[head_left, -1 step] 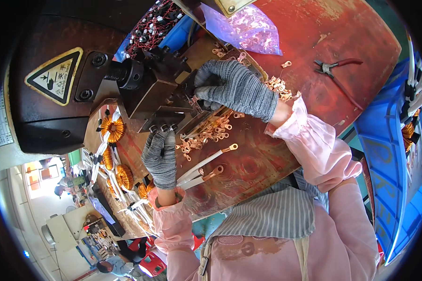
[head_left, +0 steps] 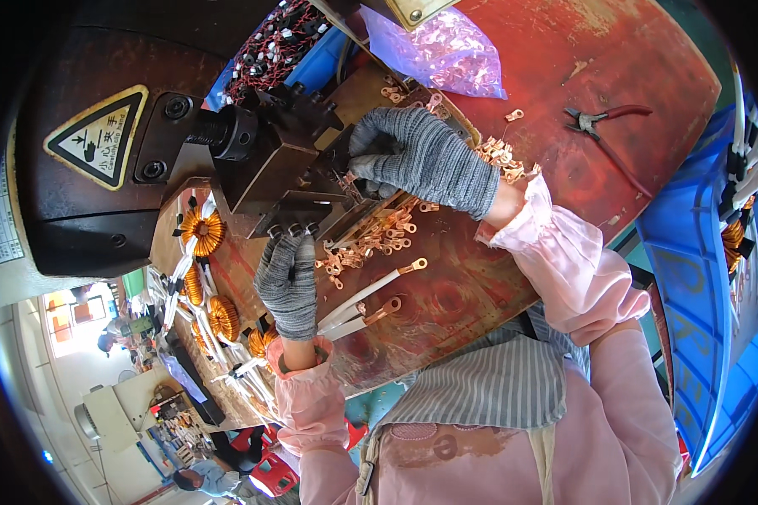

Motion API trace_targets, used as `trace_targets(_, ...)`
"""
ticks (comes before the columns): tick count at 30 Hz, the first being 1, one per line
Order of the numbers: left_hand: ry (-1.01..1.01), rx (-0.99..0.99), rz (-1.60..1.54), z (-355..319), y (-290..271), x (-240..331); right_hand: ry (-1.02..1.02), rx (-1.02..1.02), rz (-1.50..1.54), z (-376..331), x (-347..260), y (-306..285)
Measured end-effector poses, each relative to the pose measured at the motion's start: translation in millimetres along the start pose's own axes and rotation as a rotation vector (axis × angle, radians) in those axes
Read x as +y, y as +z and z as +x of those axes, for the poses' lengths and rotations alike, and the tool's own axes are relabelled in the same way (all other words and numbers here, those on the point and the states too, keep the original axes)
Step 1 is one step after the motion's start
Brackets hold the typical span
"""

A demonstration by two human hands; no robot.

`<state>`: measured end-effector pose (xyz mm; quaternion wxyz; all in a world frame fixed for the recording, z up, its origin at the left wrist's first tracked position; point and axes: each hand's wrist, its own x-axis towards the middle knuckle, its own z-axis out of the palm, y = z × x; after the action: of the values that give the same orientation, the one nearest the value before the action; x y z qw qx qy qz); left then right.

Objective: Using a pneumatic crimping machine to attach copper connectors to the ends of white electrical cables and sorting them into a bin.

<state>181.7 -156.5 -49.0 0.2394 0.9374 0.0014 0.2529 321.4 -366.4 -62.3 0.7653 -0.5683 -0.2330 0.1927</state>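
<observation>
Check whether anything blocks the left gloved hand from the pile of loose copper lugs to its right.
Nothing visible stands between the left hand and the copper lugs; the pile's nearest pieces lie just beside the glove. The white cables lie nearer the person, off that path.

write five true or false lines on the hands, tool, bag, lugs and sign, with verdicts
1. The left hand and right hand both wear grey gloves. True.
2. The red-handled pliers lie on the reddish table. True.
3. The right hand grips the pliers. False: it is at the dark tooling, apart from them.
4. Every copper lug is bagged. False: many loose lugs lie on the table.
5. The warning sign is round. False: the yellow-edged sign is triangular.
</observation>
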Motion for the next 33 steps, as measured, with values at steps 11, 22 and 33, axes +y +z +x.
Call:
trace_targets(11, -0.057, -0.021, 0.005, 0, -1, 3, -0.172, 0.186, -0.381, -3, -5, -4)
trace_targets(22, 0.002, 0.006, 0.001, 1, 1, 3, -0.221, 0.305, -0.092, -12, -4, -16)
trace_targets(33, 0.192, -0.370, 0.099, -21, -46, 45, -0.321, -0.150, -0.726, -99, -6, 20)
